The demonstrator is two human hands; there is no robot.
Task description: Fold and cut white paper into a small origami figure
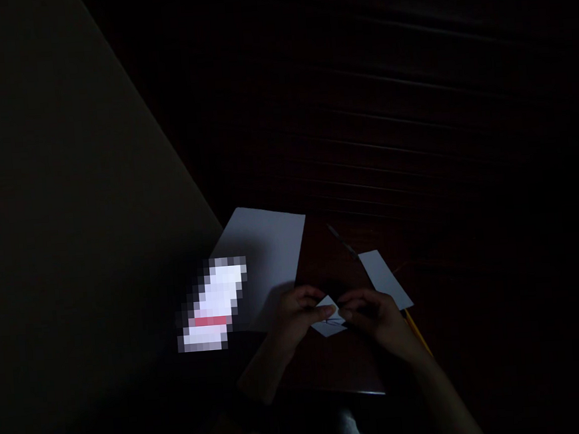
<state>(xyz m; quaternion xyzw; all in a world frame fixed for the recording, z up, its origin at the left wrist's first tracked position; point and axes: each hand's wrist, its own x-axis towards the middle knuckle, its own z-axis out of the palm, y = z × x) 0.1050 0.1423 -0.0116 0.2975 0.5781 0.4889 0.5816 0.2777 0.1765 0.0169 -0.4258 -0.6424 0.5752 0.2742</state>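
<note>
A small folded piece of white paper (327, 329) with dark pen lines on it is held between both hands over the dark table. My left hand (297, 316) pinches its left side, the thumb lying across the front. At the right corner, my right hand (375, 314) grips it between thumb and fingers. The fingers behind the paper are partly hidden, and the scene is very dim. Just beyond my right hand lies a white paper strip (385, 279). A large white sheet (272, 245) lies to the left, partly behind my left hand.
A lit phone-like screen (216, 303), pixelated, overlaps the large sheet. A thin dark stick-like object (342, 241) lies behind the strip. A yellow pencil-like stick (419, 332) is right of my right hand. The table's front edge (368, 392) shows below; a pale wall (64, 161) rises left.
</note>
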